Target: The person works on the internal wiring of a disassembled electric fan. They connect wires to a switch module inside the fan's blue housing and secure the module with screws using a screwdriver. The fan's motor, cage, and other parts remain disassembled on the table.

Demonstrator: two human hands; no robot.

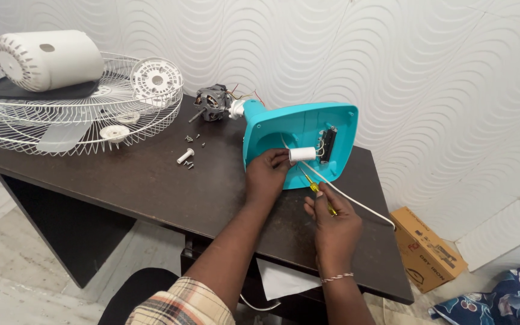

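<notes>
- The left hand (pixel 267 174) has its grip closed on a white capacitor (pixel 303 154), pinching it at the open back of a teal fan base (pixel 299 129).
- The base stands on edge on the dark worktop (pixel 151 180), hollow side toward the person, with a black switch block (pixel 329 144) and thin wires inside.
- The right hand (pixel 335 225) has its grip closed round a yellow screwdriver (pixel 315 188); the tip points up toward the capacitor.
- A white cord (pixel 356 203) runs from the base past the right hand and off the worktop edge.
- Behind the base lies a bare motor (pixel 212 103).
- Loose screws (pixel 189 162) and a white peg (pixel 185 156) lie near the middle.
- At far left a white grille (pixel 61 120) carries a white motor cover (pixel 49 59) and a round vented cap (pixel 156 79).
- A cardboard box (pixel 427 248) sits on the floor at right.
</notes>
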